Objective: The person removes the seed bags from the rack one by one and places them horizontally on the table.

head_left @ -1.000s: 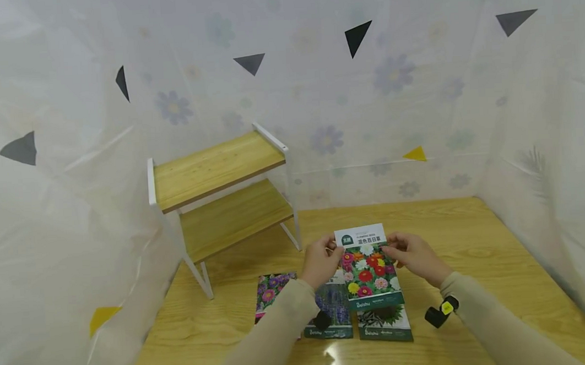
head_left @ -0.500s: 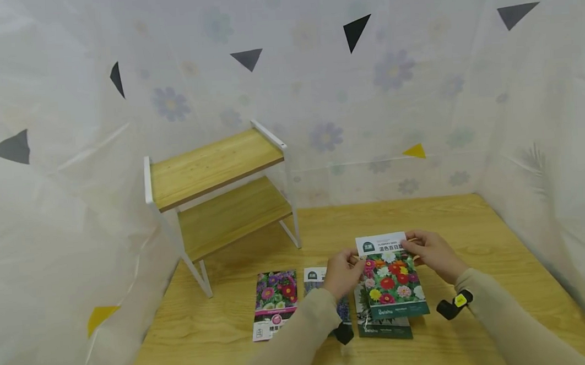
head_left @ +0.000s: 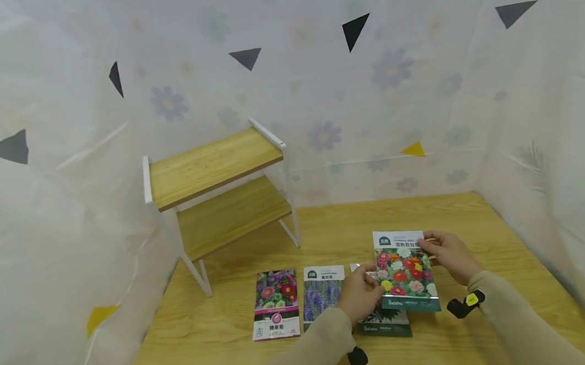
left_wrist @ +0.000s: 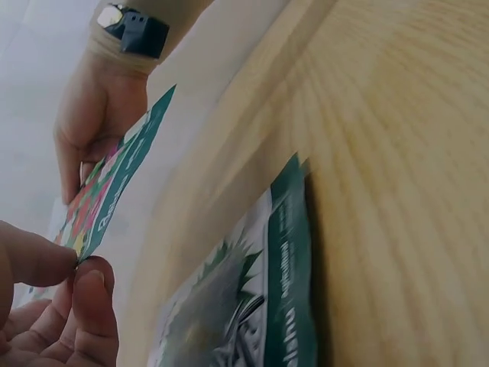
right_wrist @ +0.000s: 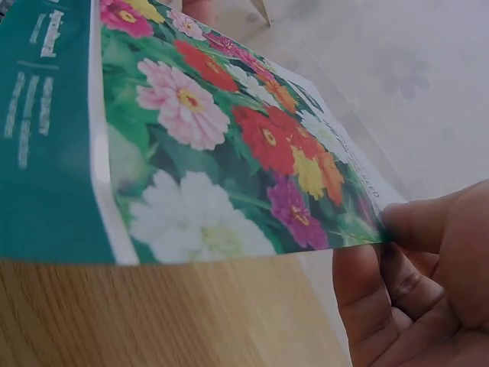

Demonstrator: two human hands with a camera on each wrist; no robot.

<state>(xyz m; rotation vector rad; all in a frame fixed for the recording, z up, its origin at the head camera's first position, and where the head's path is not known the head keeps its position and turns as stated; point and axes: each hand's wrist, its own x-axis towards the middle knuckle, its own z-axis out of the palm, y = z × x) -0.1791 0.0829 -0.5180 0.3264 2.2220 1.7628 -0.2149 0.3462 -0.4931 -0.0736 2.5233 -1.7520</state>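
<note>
A seed packet with mixed bright flowers is held above the table, face up. My right hand pinches its upper right edge between thumb and fingers. At the opposite edge, my left hand pinches the packet; the thumb and forefinger grip shows in the left wrist view. Beneath it, partly covered, a packet with a sunflower-like picture and striped seeds lies on the table. To its left lies a lavender seed packet, its lower part hidden by my left arm. Farther left is a pink-banded aster-like packet.
A two-tier wooden shelf with white metal frame stands at the back left of the wooden table. White patterned sheeting walls the table at the back and sides.
Both hands have moved right with the mixed-flower packet, from over the lavender and seed packets to further right. The aster-like and lavender packets are now less covered by my left arm.
</note>
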